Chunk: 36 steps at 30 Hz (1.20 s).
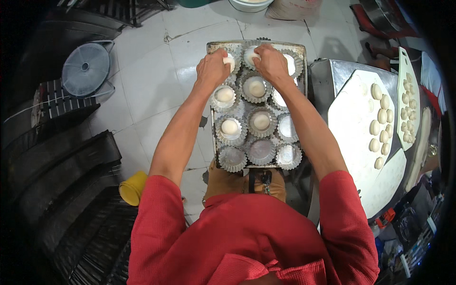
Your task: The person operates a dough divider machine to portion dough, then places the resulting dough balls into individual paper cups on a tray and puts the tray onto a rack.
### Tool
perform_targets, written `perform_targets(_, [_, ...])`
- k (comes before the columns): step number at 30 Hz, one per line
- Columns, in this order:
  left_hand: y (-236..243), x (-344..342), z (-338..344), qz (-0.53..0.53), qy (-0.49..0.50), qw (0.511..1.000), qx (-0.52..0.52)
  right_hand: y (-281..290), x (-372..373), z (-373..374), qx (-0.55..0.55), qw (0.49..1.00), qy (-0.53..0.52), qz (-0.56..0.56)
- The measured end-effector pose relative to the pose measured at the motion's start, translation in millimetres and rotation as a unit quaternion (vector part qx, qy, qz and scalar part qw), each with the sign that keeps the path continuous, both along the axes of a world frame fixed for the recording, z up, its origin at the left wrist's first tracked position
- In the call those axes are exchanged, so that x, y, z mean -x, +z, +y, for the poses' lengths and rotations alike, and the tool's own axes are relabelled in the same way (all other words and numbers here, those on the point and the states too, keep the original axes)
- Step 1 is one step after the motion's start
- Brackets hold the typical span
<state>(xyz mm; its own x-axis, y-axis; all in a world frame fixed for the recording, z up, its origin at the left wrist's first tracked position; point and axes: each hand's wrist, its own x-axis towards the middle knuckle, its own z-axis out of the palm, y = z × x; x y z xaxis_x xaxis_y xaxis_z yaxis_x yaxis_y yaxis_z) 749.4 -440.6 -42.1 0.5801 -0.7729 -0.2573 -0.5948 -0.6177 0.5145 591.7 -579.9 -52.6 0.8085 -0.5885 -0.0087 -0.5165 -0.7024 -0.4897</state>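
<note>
A metal baking tray [305, 61] in front of me carries several fluted tins [261, 152] in three columns. In the far left tin, my left hand [212, 70] has its fingers closed on a white dough ball [230, 62]. My right hand [272, 62] grips another dough ball [251, 56] in the far middle tin. My fingers partly hide both balls. Nearer tins in the left and middle columns hold dough balls [261, 121]. The right column tins [287, 128] and the nearest row show bare metal bottoms.
To the right, white boards [349, 128] bear several dough balls [383, 116], and a long dough roll [418, 149] lies beyond. A round fan [85, 69] stands at left near dark metal racks [80, 166]. A yellow container [133, 188] is on the tiled floor [156, 109].
</note>
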Motion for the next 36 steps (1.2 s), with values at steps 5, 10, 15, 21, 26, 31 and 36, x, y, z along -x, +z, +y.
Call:
perform_targets(5, [-10,-10,4,-0.019,-0.04,0.999,0.032,5,17,-9,-0.032,0.996,-0.081,-0.021])
perform_targets(10, [-4,-2,17,-0.004,-0.032,0.984,0.177,5,60,-30,-0.042,0.992,-0.118,0.003])
perform_targets(15, [20,61,17,0.246,-0.046,0.963,0.098,-8,69,-29,0.104,0.994,0.016,0.029])
perform_targets(21, [7,126,-22,0.134,-0.232,0.935,0.231,57,106,4,0.082,0.989,-0.106,-0.063])
perform_targets(26, [-34,153,-43,0.059,-0.263,0.942,0.202,123,195,43,0.083,0.975,-0.177,-0.102])
perform_targets(31, [-38,154,-36,-0.04,-0.292,0.928,0.228,140,314,32,0.139,0.935,-0.31,-0.106])
perform_targets(36, [22,191,-45,-0.104,-0.249,0.916,0.297,139,431,-50,0.15,0.868,-0.469,-0.063])
